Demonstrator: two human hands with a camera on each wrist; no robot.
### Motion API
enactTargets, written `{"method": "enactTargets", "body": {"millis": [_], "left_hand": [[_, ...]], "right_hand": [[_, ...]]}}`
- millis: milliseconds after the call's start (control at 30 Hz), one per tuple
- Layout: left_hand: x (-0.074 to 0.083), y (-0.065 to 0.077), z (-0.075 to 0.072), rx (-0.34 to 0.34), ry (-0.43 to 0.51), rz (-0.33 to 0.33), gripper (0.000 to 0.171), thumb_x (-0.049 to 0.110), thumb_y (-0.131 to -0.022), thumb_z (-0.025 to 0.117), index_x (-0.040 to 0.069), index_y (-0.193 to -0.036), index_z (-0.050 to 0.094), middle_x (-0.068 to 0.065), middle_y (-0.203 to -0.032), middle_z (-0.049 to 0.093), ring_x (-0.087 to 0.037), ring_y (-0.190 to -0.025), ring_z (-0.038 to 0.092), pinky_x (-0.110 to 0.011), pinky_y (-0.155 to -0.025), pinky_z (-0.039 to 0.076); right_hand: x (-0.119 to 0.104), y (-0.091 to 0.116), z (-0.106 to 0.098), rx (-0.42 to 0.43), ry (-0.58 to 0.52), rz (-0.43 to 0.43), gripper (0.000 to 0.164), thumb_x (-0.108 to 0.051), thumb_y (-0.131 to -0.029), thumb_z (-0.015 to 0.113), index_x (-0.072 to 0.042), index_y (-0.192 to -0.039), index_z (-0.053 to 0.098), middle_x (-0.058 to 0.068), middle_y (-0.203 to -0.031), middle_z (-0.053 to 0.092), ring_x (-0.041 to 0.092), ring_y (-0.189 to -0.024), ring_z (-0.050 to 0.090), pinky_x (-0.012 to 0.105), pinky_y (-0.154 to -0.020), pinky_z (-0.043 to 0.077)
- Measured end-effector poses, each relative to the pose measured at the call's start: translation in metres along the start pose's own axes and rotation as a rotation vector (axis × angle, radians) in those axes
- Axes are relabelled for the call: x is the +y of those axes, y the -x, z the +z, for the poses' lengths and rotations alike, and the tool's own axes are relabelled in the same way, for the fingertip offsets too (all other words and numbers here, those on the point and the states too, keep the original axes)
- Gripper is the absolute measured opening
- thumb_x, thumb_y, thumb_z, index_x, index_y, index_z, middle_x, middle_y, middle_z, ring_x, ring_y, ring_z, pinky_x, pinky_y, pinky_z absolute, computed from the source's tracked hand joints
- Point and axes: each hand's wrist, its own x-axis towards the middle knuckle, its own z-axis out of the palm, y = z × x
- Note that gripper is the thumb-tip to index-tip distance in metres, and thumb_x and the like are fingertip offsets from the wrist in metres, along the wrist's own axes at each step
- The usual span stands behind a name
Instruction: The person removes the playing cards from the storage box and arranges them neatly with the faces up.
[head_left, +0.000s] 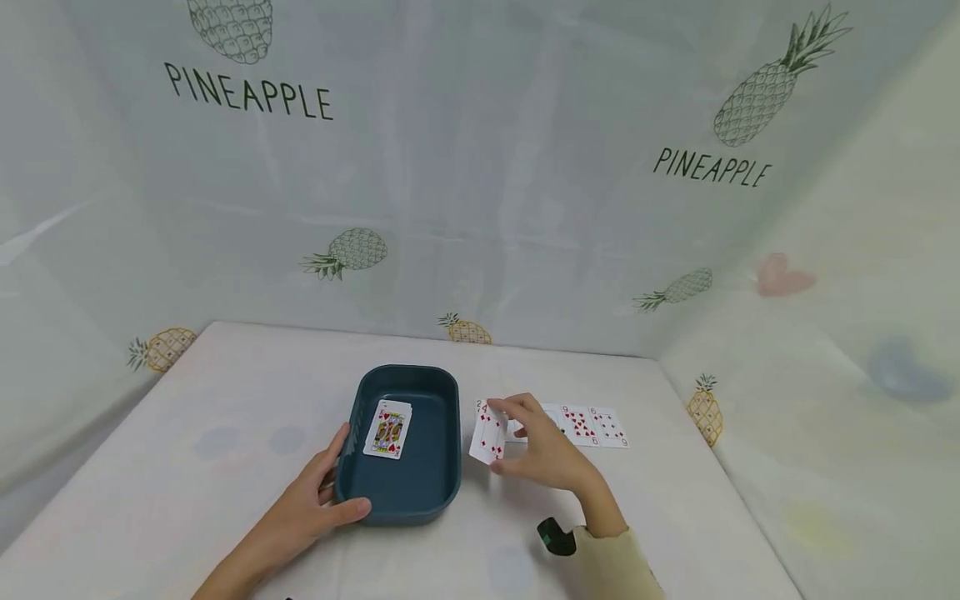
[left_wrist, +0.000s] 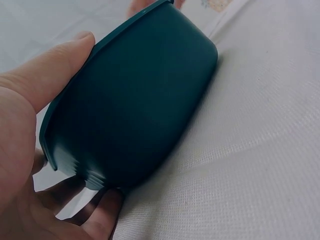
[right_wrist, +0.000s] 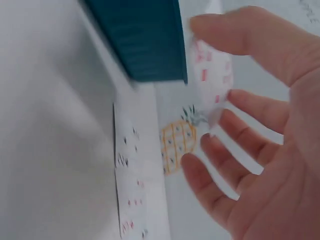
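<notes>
The left hand [head_left: 318, 500] grips the tray [head_left: 412, 492]. The right hand [head_left: 546, 454] pinches cards [head_left: 487, 433] beside the tray. A king [head_left: 387, 429] lies face up inside.

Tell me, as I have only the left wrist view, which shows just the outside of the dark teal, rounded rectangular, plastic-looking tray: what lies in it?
Observer: In the head view, a flat white rectangular court card with red hearts lies face up in the tray, nearer its left wall.
Operator: Thanks. What does the right hand hold?
Observer: It pinches at least one thin white rectangular diamond card, with red pips, just off the tray's right side; I can't tell whether there is a second.
</notes>
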Motion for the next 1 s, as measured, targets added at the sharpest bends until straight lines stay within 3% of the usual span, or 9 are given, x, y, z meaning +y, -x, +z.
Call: {"method": "enactTargets", "body": {"millis": [267, 467, 667, 1000], "left_hand": [[0.004, -0.002, 0.002, 0.014, -0.052, 0.029, 0.109, 0.031, -0.095, 0.082, 0.033, -0.172, 0.005, -0.023, -0.170, 0.018, -0.040, -0.149, 0.043, -0.029, -0.111, 0.050], [0.003, -0.003, 0.001, 0.007, -0.040, 0.021, 0.109, 0.031, -0.095, 0.082, 0.034, -0.172, 0.004, -0.023, -0.172, 0.014, -0.041, -0.150, 0.042, -0.028, -0.110, 0.050], [0.002, -0.002, 0.001, 0.000, -0.030, 0.020, 0.110, 0.030, -0.096, 0.081, 0.034, -0.172, 0.002, -0.023, -0.172, 0.014, -0.040, -0.149, 0.042, -0.020, -0.106, 0.049], [0.002, -0.002, 0.002, 0.009, -0.053, -0.021, 0.108, 0.034, -0.096, 0.081, 0.038, -0.171, 0.003, -0.021, -0.172, 0.015, -0.039, -0.150, 0.041, -0.016, -0.104, 0.048]], "right_hand": [[0.018, 0.010, -0.014, -0.062, 0.141, 0.060, 0.083, -0.013, -0.078, 0.093, -0.010, -0.153, 0.056, 0.006, -0.136, 0.053, 0.024, -0.126, 0.053, 0.051, -0.106, 0.052], [0.024, 0.010, -0.006, -0.121, 0.224, 0.075, 0.079, -0.013, -0.079, 0.092, -0.011, -0.151, 0.059, 0.004, -0.136, 0.053, 0.024, -0.129, 0.049, 0.048, -0.106, 0.052], [0.024, 0.005, 0.004, -0.153, 0.296, 0.058, 0.075, -0.011, -0.075, 0.091, -0.009, -0.145, 0.065, 0.003, -0.134, 0.056, 0.025, -0.125, 0.052, 0.045, -0.102, 0.053], [0.022, 0.001, 0.012, -0.211, 0.337, 0.063, 0.072, -0.009, -0.071, 0.090, -0.007, -0.140, 0.068, 0.009, -0.133, 0.056, 0.026, -0.120, 0.052, 0.043, -0.100, 0.053]]}}
